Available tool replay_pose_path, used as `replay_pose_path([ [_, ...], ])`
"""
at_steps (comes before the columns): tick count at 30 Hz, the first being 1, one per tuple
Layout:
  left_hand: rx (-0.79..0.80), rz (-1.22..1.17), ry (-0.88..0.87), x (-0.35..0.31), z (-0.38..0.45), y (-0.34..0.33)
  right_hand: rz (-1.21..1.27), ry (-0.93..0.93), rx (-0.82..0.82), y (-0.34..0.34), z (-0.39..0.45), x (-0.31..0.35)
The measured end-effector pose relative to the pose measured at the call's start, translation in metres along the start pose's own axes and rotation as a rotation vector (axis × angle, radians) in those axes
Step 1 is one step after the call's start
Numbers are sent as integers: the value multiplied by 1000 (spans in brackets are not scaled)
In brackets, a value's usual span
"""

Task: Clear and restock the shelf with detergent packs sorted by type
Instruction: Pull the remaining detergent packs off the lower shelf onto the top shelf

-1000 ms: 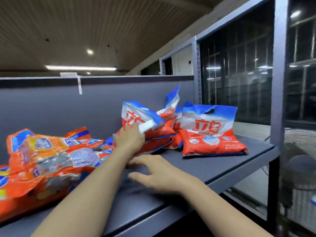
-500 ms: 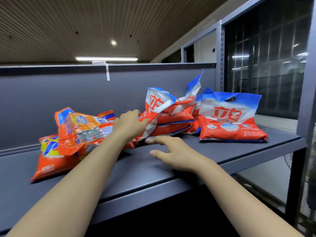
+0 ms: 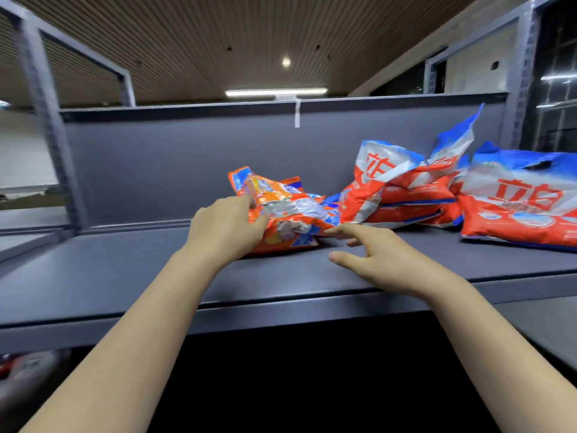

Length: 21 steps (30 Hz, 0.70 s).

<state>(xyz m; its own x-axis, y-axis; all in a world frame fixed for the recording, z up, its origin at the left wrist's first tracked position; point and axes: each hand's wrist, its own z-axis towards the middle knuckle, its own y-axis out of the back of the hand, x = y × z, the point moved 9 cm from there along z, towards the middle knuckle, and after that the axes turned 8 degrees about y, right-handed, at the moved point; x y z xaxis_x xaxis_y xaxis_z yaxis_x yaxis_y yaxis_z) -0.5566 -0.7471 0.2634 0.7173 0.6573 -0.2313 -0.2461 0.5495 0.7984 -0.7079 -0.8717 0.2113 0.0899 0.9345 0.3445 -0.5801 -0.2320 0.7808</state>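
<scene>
- Step in hand, by my reading: sorting by type. The crinkled orange plastic detergent packs [image 3: 281, 214] are being gathered apart from the red, white and blue plastic detergent packs [image 3: 402, 192].
- Location: the orange packs lie stacked near the middle of the dark grey metal shelf [image 3: 125, 276], close to its back panel. The red, white and blue packs are heaped just beside them toward the right end, touching at the orange stack's right edge. One more red, white and blue flat pack [image 3: 518, 204] lies alone nearest the right edge.
- Left hand [image 3: 226, 228]: forearm reaching in from the front edge, fingers curled onto the left side of the orange stack, thumb on the front face; reads as a grip on the top pack.
- Right hand [image 3: 374, 254]: palm down, low over the shelf in front of the stack, fingers spread and fairly straight, clamped on nothing. The index tip is at the stack's lower right corner; contact cannot be confirmed.
- Next move, judgement: draw the orange stack left, clear of the neighbouring heap. This calls for the right hand to support the stack's right end so the slippery packs do not slide apart.
</scene>
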Motion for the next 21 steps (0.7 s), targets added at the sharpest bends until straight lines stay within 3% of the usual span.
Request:
replay_pose_path([
  [10,-20,-3,44,160,-86,46,49,44,86,-84,-1,128],
  [21,35,32,140,392,-189,75,101,202,219,-261,3,322],
])
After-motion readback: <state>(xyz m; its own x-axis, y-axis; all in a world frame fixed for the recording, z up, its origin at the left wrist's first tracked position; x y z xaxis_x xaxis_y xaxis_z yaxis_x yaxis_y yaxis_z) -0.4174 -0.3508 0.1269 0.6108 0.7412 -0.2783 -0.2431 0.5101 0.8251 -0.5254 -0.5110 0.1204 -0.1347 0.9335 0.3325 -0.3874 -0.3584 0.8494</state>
